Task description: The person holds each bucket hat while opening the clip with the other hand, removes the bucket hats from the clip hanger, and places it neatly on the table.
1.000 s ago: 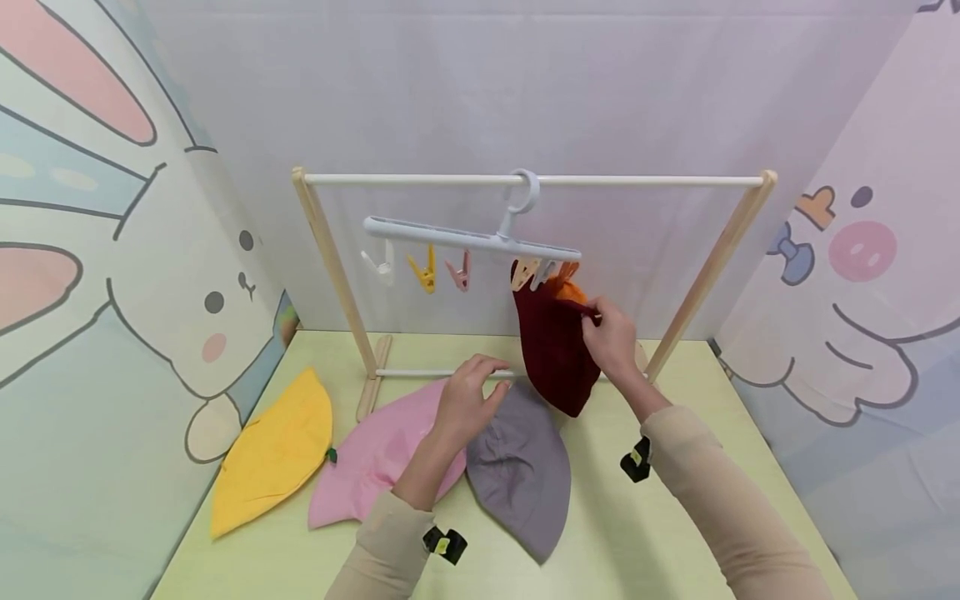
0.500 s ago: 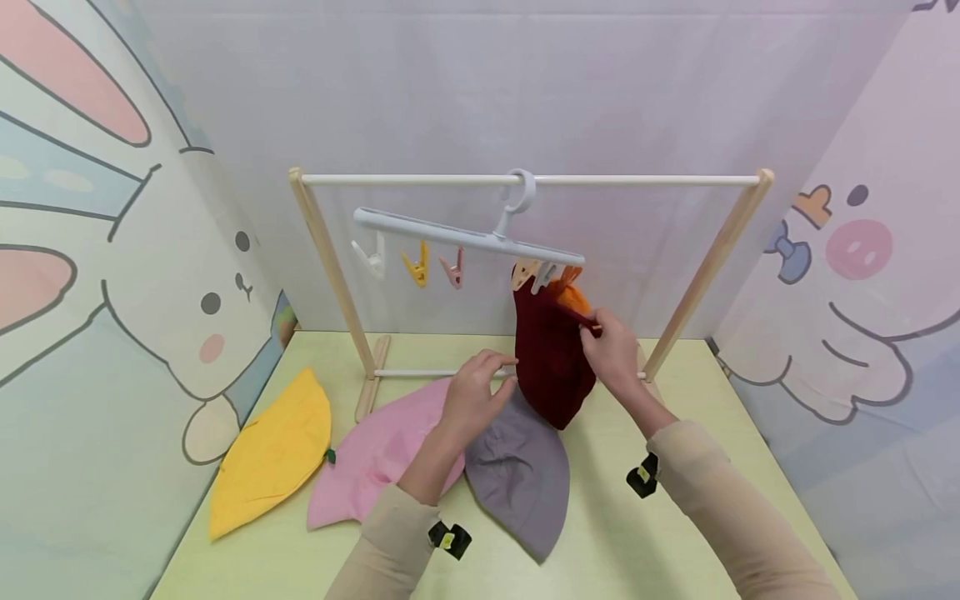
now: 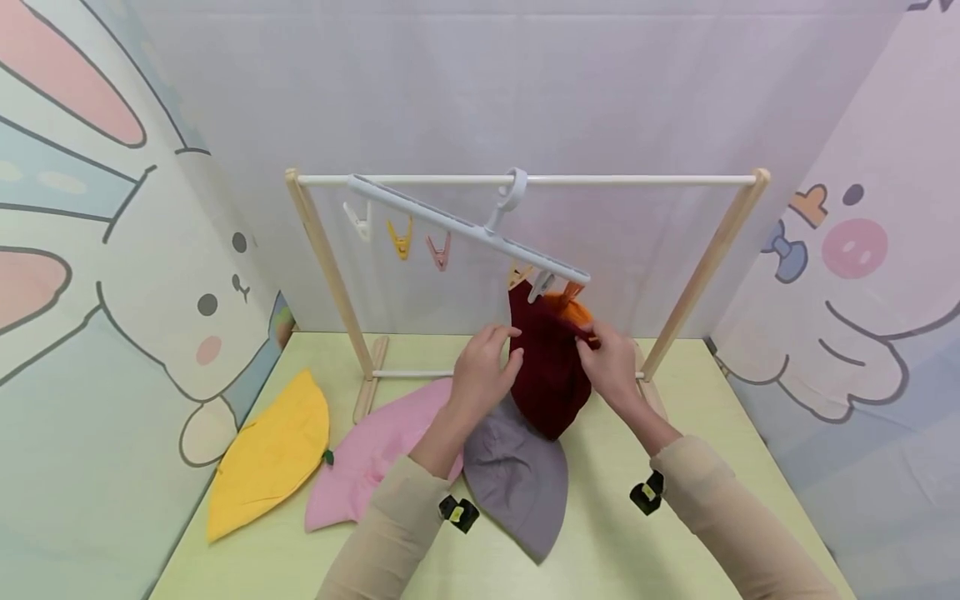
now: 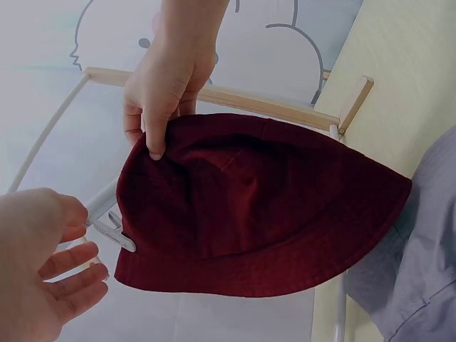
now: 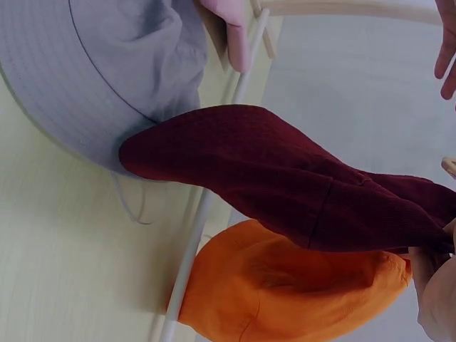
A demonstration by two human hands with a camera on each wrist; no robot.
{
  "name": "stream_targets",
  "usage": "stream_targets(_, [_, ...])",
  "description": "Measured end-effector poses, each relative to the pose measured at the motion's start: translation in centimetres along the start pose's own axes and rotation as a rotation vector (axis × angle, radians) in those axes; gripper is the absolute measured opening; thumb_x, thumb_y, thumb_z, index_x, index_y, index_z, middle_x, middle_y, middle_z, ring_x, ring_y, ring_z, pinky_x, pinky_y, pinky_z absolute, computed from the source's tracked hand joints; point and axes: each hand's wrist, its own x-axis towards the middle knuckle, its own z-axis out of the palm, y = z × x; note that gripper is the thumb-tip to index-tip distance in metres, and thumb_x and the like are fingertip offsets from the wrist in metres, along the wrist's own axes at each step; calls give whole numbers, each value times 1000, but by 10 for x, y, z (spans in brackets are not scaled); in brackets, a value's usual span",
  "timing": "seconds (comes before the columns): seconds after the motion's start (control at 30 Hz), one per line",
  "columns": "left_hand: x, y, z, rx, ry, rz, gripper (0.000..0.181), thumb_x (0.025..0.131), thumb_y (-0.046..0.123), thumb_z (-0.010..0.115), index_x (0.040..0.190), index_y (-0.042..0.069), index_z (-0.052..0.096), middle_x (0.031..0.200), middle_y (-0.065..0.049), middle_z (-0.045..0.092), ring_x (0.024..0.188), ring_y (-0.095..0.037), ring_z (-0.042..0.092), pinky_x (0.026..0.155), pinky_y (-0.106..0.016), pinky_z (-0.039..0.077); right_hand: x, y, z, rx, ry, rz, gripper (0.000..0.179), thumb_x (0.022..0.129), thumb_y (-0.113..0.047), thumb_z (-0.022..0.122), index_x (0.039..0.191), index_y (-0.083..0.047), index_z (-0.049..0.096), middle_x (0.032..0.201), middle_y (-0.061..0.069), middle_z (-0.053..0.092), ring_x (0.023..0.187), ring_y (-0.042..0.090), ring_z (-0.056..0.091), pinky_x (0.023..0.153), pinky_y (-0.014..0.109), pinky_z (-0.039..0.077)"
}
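My right hand (image 3: 611,362) pinches the upper edge of a dark red bucket hat (image 3: 546,375), which droops toward the table. To the hat's left my left hand (image 3: 483,371) is raised, fingers loosely bent and holding nothing. In the left wrist view the left hand (image 4: 43,263) is close to a grey clothespin (image 4: 114,235) at the hat's edge. A beige clothespin (image 3: 519,273) also overlaps the hat's top. Behind it hangs an orange hat (image 5: 285,281), near an orange clothespin (image 3: 570,292). These clothespins hang from a tilted pale blue hanger (image 3: 480,232), its right end lower.
White, yellow (image 3: 400,240) and pink clothespins hang on the hanger's left half. The hanger hooks over a wooden rack's white rail (image 3: 637,180). On the table lie a yellow hat (image 3: 273,458), a pink hat (image 3: 367,467) and a grey hat (image 3: 517,483). Printed cloth walls surround the table.
The hanger has tilted further, its left end rising and right end dropping. My left hand has moved up toward the red hat; the right hand has lowered slightly, still pinching the hat, which has shifted left.
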Motion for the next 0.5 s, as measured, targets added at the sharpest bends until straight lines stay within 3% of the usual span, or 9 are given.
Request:
stream_targets(0.23, [13, 7, 0, 28, -14, -26, 26, 85, 22, 62, 109, 11, 62, 105, -5, 62, 96, -20, 60, 74, -32, 51, -9, -4, -2, 51, -48, 60, 10, 78, -2, 66, 88, -4, 65, 87, 13, 68, 71, 24, 66, 58, 34, 52])
stream_targets(0.5, [24, 10, 2, 62, 23, 5, 29, 84, 23, 64, 110, 10, 62, 104, -6, 62, 93, -21, 61, 65, -31, 52, -19, -13, -5, 76, -59, 89, 8, 79, -6, 67, 86, -6, 64, 81, 9, 67, 60, 16, 58, 50, 21, 44])
